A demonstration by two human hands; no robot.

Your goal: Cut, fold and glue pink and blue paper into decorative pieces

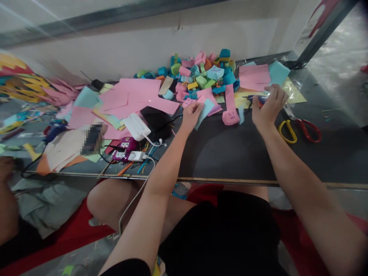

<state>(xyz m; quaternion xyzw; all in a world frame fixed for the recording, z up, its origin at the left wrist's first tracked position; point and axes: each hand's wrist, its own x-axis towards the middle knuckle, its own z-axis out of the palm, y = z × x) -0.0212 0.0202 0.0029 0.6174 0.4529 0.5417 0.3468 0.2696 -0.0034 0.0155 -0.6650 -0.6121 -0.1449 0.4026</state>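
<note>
My left hand (192, 115) pinches the edge of a light blue paper piece (204, 111) above the dark tabletop. Pink paper pieces (211, 100) lie just behind it. To the right, my right hand (269, 104) is raised with fingers bent over a blue glue gun (259, 99); whether it grips the gun is unclear. Between the hands sits a pink paper loop with a drawn face (230, 117), a pink strip rising behind it. Scissors with one yellow and one red handle (297, 128) lie right of my right hand.
Several coloured paper loops (201, 74) are heaped against the wall. Left are pink sheets (138, 92), a white adapter (136, 125), a purple power socket (125, 147) and cables. Another person's hand (6, 166) is at the far left. The table's front edge (224, 180) runs below my forearms.
</note>
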